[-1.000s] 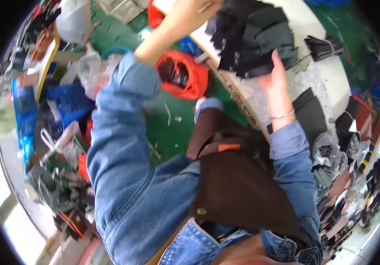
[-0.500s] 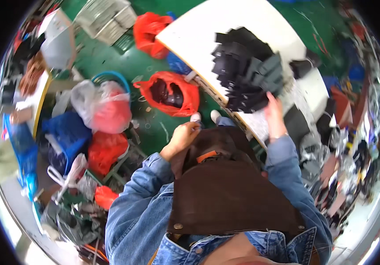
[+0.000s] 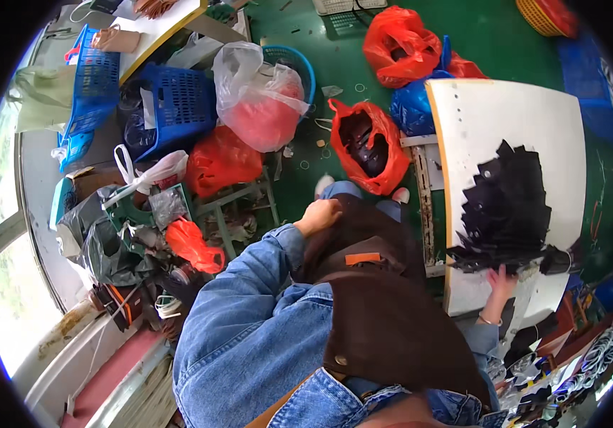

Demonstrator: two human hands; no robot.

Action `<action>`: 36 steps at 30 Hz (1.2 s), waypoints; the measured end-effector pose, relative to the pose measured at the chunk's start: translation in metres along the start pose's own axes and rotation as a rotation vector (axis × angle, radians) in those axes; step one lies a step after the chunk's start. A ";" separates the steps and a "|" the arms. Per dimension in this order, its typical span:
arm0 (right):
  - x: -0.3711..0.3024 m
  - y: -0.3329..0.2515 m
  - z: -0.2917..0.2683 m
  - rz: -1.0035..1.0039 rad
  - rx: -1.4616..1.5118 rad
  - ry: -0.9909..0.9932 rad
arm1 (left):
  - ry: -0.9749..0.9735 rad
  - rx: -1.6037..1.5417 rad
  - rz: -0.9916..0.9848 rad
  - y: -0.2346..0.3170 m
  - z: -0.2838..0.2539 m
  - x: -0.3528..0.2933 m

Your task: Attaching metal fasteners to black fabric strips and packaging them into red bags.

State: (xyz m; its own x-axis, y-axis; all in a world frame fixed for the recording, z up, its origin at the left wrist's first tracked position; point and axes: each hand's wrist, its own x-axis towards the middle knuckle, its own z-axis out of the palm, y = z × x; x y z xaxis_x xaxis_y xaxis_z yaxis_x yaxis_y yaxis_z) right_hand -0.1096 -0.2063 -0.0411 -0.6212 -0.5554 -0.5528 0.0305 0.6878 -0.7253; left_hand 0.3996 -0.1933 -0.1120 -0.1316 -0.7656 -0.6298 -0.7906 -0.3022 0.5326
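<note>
The black pieces (image 3: pixel 512 196) lie fanned out in an overlapping pile on the white table (image 3: pixel 510 110), on the person's right side. The right hand (image 3: pixel 502 283) is at the near edge of this pile, directly below it in the view; its fingertips reach that edge, though whether they press on the pieces or only meet them cannot be determined. The hand is open, its fingers extended and somewhat apart, pointing away from the body. A thin bracelet (image 3: pixel 490 322) circles the wrist, and the right forearm rises from the lower edge in a turned-back denim sleeve. Just beside the pile, to its right, is a smaller dark bundle (image 3: pixel 557 261). The left hand (image 3: pixel 321 217) is well apart from the pile, at the front of the dark brown apron (image 3: pixel 406 324), near lap level. Its fingers are curled inward; whether they grip anything cannot be told. The left arm is bent at the elbow, the forearm angled up and inward across the front of the body. Between the left hand and the table's left edge, on the green floor (image 3: pixel 296 196), stands an open red bag (image 3: pixel 393 167) with dark contents.
</note>
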 end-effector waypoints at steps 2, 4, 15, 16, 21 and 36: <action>-0.009 -0.013 0.003 -0.020 -0.178 0.155 | -0.025 -0.018 0.014 -0.035 -0.021 0.014; -0.030 -0.018 0.018 -0.209 -0.132 0.303 | 0.058 0.087 0.032 -0.078 -0.051 0.044; -0.095 0.032 -0.007 -0.011 -1.293 1.191 | 0.898 0.357 -0.283 -0.403 -0.298 0.333; -0.122 0.050 -0.033 -0.368 -1.466 1.154 | 0.716 0.177 -0.587 -0.410 -0.288 0.351; -0.211 0.117 0.140 -0.006 -1.443 -0.724 | 0.404 -0.257 -0.827 -0.459 -0.312 0.321; -0.190 -0.002 0.844 -1.128 -0.905 -1.164 | 0.782 -1.669 0.008 -0.373 -0.390 0.222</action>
State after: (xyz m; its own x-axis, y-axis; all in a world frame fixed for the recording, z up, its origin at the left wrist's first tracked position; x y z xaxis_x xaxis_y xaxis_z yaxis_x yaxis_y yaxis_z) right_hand 0.6695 -0.4964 -0.2813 0.7480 -0.6033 -0.2767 -0.5830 -0.3978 -0.7084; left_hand 0.8991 -0.4718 -0.2299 0.5277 -0.6799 -0.5092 0.6167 -0.1056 0.7801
